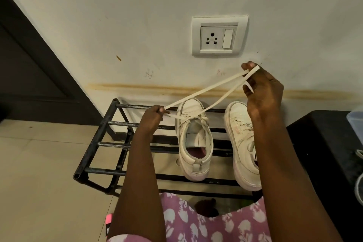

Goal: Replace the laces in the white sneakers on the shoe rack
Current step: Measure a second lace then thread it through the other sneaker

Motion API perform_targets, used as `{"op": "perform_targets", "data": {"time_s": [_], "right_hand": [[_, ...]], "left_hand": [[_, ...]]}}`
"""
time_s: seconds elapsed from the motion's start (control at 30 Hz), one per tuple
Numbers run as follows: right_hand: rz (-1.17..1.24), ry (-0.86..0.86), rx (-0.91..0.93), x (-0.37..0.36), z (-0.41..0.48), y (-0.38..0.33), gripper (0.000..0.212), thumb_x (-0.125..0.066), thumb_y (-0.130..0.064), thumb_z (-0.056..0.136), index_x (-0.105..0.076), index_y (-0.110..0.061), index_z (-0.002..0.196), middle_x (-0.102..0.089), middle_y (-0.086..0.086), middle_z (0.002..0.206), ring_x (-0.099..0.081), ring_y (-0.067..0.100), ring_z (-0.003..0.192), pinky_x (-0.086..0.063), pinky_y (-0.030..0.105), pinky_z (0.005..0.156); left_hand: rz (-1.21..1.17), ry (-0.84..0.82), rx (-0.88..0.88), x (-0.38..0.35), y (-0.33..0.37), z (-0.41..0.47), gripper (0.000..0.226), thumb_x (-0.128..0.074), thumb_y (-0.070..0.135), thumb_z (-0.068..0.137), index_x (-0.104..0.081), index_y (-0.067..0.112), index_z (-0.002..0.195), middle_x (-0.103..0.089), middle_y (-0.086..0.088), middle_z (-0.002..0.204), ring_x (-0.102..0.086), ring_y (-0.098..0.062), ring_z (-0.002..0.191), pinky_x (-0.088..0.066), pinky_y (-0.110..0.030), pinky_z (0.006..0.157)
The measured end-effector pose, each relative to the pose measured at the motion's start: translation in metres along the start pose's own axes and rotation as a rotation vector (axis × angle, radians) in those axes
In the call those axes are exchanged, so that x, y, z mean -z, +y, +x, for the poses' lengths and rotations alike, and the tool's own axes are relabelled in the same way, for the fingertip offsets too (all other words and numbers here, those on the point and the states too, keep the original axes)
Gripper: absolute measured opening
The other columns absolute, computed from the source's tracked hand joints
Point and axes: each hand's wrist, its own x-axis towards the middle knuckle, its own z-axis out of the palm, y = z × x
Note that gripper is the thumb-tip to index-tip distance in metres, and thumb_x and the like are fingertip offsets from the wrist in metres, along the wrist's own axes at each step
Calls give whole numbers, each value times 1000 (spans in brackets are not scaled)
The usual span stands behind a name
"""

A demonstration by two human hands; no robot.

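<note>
The right forearm covers the right side and heel of the right sneaker [238, 124], and the shoe rack's [98, 143] end on that side disappears behind the arm. The right hand [263, 88] shows only its back, so how its fingers take the lace [206, 89] on the palm side cannot be told. The lace's end is hidden inside the curled left hand [152, 118]. Below and between the hands, a dark shape [206, 207] is half covered by the flowered garment [206, 226] and unreadable. Right of the right hand, a black surface [324, 143] and a clear container [355, 122] are cut by the frame edge. A small pink thing [109, 219] by the left elbow is partly hidden.
</note>
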Motion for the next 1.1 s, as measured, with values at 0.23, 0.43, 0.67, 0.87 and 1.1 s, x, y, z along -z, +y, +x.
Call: {"op": "perform_targets", "data": {"time_s": [0.23,0.43,0.67,0.87,1.1], "right_hand": [[-9,-127,-96,-11,-10,4,16,-69,-18,78,-74,-24,64,-74,-7,86,-60,9,110,-34,38,94],[-78,-321,-60,-35,-30,31,24,-64,-1,83,-68,-2,107,-73,-8,92,-65,-3,84,-51,16,78],[-88,-332,-111,-32,-26,37,36,-54,9,87,-63,-5,118,-69,-4,92,-65,6,98,-50,11,69],[75,-255,-192,-37,-35,33,23,-65,0,82,-67,0,106,-71,-5,80,-67,0,62,-49,14,51],[156,-119,-240,-17,-15,25,8,-70,-12,80,-71,-13,88,-71,-5,86,-62,12,82,-47,24,75]], "left_hand": [[143,-11,-95,-13,12,-3,33,-42,25,100,-53,16,130,-53,-5,134,-50,-17,117,-37,-24,89],[-290,-147,-439,-43,78,-29,19,-54,20,94,-65,31,106,-67,6,111,-57,-7,114,-42,-26,101],[-305,-131,-454,-43,72,-25,17,-57,5,90,-67,17,98,-68,4,87,-64,-2,85,-51,-18,85],[-104,-89,-413,-39,68,-18,26,-41,11,99,-53,23,80,-58,5,72,-54,-10,73,-40,-25,69],[27,68,-399,-9,51,-10,30,-39,5,98,-49,24,76,-43,6,67,-36,-8,60,-36,-23,62]]}}
